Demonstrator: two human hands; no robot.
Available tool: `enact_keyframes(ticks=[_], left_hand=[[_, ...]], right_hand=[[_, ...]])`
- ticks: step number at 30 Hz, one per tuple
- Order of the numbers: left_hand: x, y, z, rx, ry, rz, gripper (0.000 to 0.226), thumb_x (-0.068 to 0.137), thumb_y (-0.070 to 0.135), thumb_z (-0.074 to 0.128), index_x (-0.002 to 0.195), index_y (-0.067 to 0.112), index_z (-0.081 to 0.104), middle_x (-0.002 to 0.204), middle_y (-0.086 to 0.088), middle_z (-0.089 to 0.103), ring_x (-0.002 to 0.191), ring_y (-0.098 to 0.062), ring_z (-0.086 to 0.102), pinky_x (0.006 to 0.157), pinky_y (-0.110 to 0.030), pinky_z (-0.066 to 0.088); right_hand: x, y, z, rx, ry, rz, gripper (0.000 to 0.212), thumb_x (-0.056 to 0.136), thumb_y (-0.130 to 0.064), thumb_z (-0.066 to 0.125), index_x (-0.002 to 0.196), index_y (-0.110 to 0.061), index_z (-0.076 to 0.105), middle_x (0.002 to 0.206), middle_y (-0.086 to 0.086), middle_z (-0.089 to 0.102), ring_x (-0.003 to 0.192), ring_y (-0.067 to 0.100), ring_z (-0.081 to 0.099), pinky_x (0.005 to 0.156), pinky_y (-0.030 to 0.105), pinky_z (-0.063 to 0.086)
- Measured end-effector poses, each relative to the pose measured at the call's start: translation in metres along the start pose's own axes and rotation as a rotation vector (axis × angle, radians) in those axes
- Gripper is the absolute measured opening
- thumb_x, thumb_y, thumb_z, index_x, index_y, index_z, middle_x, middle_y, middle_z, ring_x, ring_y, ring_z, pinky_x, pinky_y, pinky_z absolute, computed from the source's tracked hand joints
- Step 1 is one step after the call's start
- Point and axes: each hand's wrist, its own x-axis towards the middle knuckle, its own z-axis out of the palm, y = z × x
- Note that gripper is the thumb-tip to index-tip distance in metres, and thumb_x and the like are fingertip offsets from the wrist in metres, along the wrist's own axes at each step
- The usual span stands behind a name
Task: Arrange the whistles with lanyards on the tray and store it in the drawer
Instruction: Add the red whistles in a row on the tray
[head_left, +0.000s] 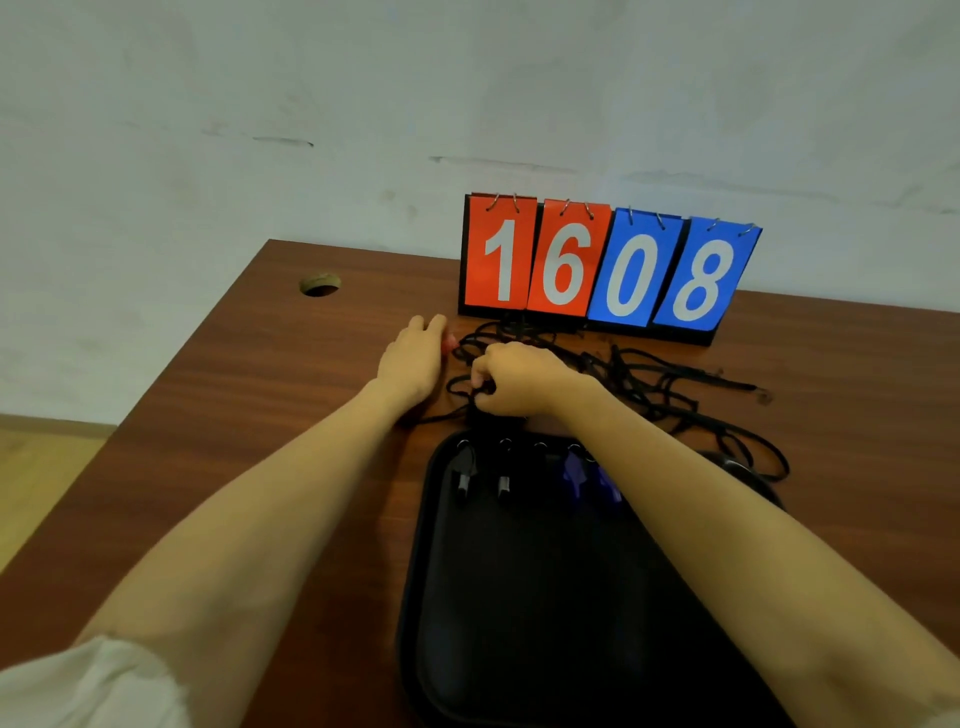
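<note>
pinching a strand of black cord between thumb and fingers, the right hand is curling tight just beyond the far rim of the tray. the left hand is lying palm down beside it, fingers reaching forward and loosely together, touching a small red object that is mostly hidden under them; whether it is gripping that object i cannot tell. both bare forearms are stretching out from the near edge, a white sleeve showing at the left elbow.

the black lanyards are sprawling in a tangled heap across the bench, running from the hands out to the right and looping near the tray's far right corner. the dark tray is sitting on the bench close to the person, and along its far end two black whistles and two blue whistles are lying side by side, their rings pointing toward the lanyards.

behind the tangle a flip scoreboard is standing upright, showing 16 in red and 08 in blue. the bench is a reddish-brown wood surface with a round cable hole near its far left corner. a pale, scuffed wall is rising behind it, and light wooden floor is showing at the left.
</note>
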Motion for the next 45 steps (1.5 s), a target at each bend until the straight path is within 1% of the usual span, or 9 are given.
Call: enact_keyframes(ticks=[5, 13, 18, 22, 24, 35, 39, 42, 45], left_hand=[[-0.013, 0.009, -0.002, -0.004, -0.007, 0.003, 0.036, 0.092, 0.001, 0.037, 0.128, 0.005, 0.039, 0.123, -0.021, 0.042, 0.108, -0.04, 0.048, 0.079, -0.043, 0.042], [-0.049, 0.03, 0.007, -0.193, 0.092, 0.082, 0.028, 0.091, 0.002, 0.041, 0.118, 0.0, 0.046, 0.12, -0.019, 0.041, 0.102, -0.036, 0.047, 0.085, -0.045, 0.045], [-0.058, 0.036, 0.011, -0.188, -0.099, 0.151, 0.026, 0.095, 0.01, 0.039, 0.119, 0.008, 0.046, 0.118, -0.015, 0.053, 0.106, -0.034, 0.047, 0.088, -0.046, 0.043], [-0.06, 0.041, 0.009, -0.25, -0.058, 0.031, 0.043, 0.095, 0.01, 0.04, 0.138, 0.016, 0.038, 0.129, -0.015, 0.05, 0.117, -0.034, 0.046, 0.096, -0.043, 0.042], [-0.059, 0.045, 0.005, -0.352, -0.01, -0.079, 0.039, 0.096, 0.012, 0.039, 0.134, 0.019, 0.045, 0.128, -0.014, 0.047, 0.116, -0.032, 0.047, 0.093, -0.038, 0.041], [-0.052, 0.049, -0.013, -0.921, -0.087, -0.245, 0.024, 0.094, 0.029, 0.054, 0.107, 0.011, 0.064, 0.103, -0.006, 0.064, 0.094, -0.02, 0.06, 0.085, -0.035, 0.048], [-0.049, 0.047, -0.012, -1.036, -0.081, -0.284, 0.017, 0.088, 0.031, 0.064, 0.094, 0.016, 0.062, 0.09, -0.001, 0.06, 0.083, -0.018, 0.056, 0.074, -0.033, 0.048], [-0.047, 0.046, -0.016, -0.942, -0.034, -0.328, 0.018, 0.088, 0.034, 0.062, 0.082, 0.017, 0.057, 0.073, 0.005, 0.053, 0.071, -0.014, 0.047, 0.06, -0.025, 0.038], [-0.048, 0.048, -0.024, -0.889, -0.023, -0.313, 0.019, 0.09, 0.033, 0.059, 0.086, 0.015, 0.057, 0.084, -0.005, 0.062, 0.083, -0.029, 0.053, 0.076, -0.035, 0.042]], right_hand=[[0.004, -0.002, 0.007, 0.006, -0.031, 0.11, 0.041, 0.089, -0.006, 0.05, 0.129, -0.01, 0.044, 0.133, 0.017, 0.035, 0.124, 0.039, 0.029, 0.098, 0.046, 0.042], [-0.001, 0.011, 0.017, 0.394, 0.166, 0.24, 0.022, 0.086, -0.005, 0.057, 0.106, -0.011, 0.051, 0.121, 0.01, 0.039, 0.096, 0.03, 0.05, 0.078, 0.041, 0.047], [-0.019, 0.014, 0.018, 0.634, 0.268, 0.205, 0.041, 0.086, -0.008, 0.059, 0.124, -0.016, 0.046, 0.13, 0.005, 0.046, 0.107, 0.018, 0.049, 0.089, 0.032, 0.046], [-0.031, 0.017, 0.023, 0.779, 0.311, 0.191, 0.043, 0.089, 0.0, 0.053, 0.126, -0.022, 0.049, 0.134, 0.002, 0.049, 0.112, 0.015, 0.05, 0.09, 0.027, 0.045], [-0.033, 0.018, 0.025, 0.864, 0.355, 0.168, 0.043, 0.089, 0.003, 0.054, 0.123, -0.022, 0.052, 0.137, 0.001, 0.049, 0.124, 0.015, 0.047, 0.096, 0.023, 0.041], [-0.038, 0.02, 0.029, 1.112, 0.349, 0.033, 0.05, 0.084, 0.009, 0.058, 0.121, -0.024, 0.049, 0.125, 0.0, 0.059, 0.109, 0.019, 0.064, 0.09, 0.036, 0.055], [-0.036, 0.023, 0.027, 0.838, 0.371, 0.118, 0.041, 0.09, 0.003, 0.053, 0.122, -0.023, 0.055, 0.132, 0.001, 0.056, 0.122, 0.016, 0.052, 0.095, 0.025, 0.045], [-0.033, 0.028, 0.027, 0.683, 0.481, 0.314, 0.031, 0.094, -0.003, 0.046, 0.117, -0.019, 0.059, 0.12, 0.008, 0.061, 0.09, 0.023, 0.061, 0.07, 0.028, 0.051], [-0.03, 0.034, 0.024, 0.647, 0.384, 0.4, 0.039, 0.091, -0.002, 0.047, 0.127, -0.015, 0.056, 0.133, 0.012, 0.053, 0.108, 0.026, 0.056, 0.079, 0.032, 0.052]])
